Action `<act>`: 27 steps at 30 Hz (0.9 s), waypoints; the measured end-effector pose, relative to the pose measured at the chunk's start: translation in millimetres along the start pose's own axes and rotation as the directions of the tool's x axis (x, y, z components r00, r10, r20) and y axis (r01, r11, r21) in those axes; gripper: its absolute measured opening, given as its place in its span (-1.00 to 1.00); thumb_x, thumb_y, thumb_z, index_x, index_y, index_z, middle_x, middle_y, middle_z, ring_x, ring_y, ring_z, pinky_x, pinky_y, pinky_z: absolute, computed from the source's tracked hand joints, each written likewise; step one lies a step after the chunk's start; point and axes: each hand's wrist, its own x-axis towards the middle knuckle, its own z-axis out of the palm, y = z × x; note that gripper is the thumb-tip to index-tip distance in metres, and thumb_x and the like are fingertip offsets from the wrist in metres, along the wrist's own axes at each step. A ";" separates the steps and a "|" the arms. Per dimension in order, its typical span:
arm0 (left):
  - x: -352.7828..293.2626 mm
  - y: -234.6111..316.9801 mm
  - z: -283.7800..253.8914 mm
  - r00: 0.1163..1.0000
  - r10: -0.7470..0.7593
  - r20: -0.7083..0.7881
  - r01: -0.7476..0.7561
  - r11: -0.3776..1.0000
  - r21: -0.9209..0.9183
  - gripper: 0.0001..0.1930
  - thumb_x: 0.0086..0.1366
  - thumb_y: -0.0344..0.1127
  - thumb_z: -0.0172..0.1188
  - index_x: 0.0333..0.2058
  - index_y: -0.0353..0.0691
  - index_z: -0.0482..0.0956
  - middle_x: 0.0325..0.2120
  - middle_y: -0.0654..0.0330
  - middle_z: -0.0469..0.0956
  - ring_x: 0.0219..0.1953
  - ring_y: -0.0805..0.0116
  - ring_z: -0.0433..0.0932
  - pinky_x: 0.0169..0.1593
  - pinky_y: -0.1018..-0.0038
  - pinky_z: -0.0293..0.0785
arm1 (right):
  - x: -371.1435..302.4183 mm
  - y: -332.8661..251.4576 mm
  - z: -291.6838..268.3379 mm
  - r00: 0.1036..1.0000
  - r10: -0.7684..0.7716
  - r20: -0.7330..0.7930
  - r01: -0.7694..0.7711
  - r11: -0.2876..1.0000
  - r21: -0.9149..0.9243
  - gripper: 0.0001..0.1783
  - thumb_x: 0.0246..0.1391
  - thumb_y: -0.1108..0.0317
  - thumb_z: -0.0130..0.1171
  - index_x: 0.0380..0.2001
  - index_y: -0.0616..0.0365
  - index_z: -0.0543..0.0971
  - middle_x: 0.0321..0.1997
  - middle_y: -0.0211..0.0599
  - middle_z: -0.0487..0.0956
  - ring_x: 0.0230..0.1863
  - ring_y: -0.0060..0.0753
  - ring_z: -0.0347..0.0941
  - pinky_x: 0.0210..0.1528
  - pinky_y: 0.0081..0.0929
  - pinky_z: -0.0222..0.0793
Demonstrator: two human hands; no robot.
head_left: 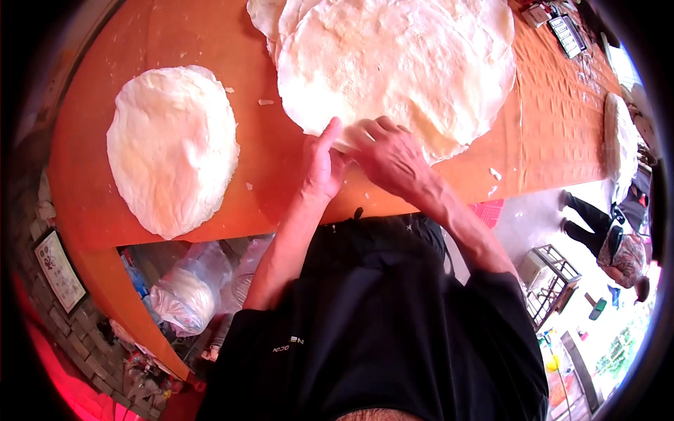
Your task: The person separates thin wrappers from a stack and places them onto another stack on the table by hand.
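A wide, thin, pale flatbread (pixel 400 70) lies on top of a layered stack, with other sheets showing at its upper left. At its near edge my two hands are close together. My right hand (pixel 393 158) has its fingers bent down, pinching the edge of the flatbread. Beside it, my left hand (pixel 324 165) is turned with the palm facing right and the thumb stretched up, apart from the bread. The left fingers are partly hidden by the right hand. A smaller oval flatbread (pixel 172 151) rests alone on the left.
An orange-covered table (pixel 260 165) carries the breads and some crumbs. Under it sit filled plastic bags (pixel 188 295). A dark box-shaped device (pixel 567 36) lies at the far right, near a long pale bundle (pixel 619 140). Another person (pixel 611 235) stands away at the right, by a metal rack (pixel 551 281).
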 end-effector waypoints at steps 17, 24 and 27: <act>-20.3 24.1 -77.0 0.991 0.085 -0.101 -0.085 0.996 0.002 -0.51 0.30 -0.42 0.01 0.21 -0.26 0.26 0.14 0.15 0.37 0.17 0.19 0.35 0.21 0.23 0.29 | 20.6 299.4 -108.9 0.351 0.918 0.185 -0.179 -0.128 0.976 -0.53 0.01 0.29 0.26 -0.04 0.29 0.44 -0.19 -0.06 0.57 -0.25 -0.12 0.57 -0.15 -0.15 0.59; -15.3 24.9 -76.5 0.987 0.123 -0.102 -0.125 0.992 -0.019 -0.50 0.31 -0.44 0.01 0.23 -0.26 0.23 0.17 0.15 0.35 0.19 0.19 0.34 0.24 0.22 0.27 | 67.7 229.8 -152.8 0.701 0.672 -0.239 -0.258 0.551 0.794 -0.65 -0.02 0.29 0.29 -0.23 0.36 0.60 -0.37 -0.13 0.64 -0.40 -0.29 0.62 -0.25 -0.39 0.58; -14.9 20.7 -70.7 0.986 0.122 -0.115 -0.124 0.992 -0.007 -0.51 0.32 -0.43 0.02 0.22 -0.27 0.24 0.17 0.16 0.34 0.18 0.20 0.34 0.25 0.23 0.27 | 101.7 198.2 -216.6 0.813 0.344 -0.470 -0.054 0.848 0.528 -0.81 0.03 0.38 0.19 -0.32 0.29 0.60 -0.52 -0.22 0.59 -0.58 -0.39 0.51 -0.51 -0.50 0.43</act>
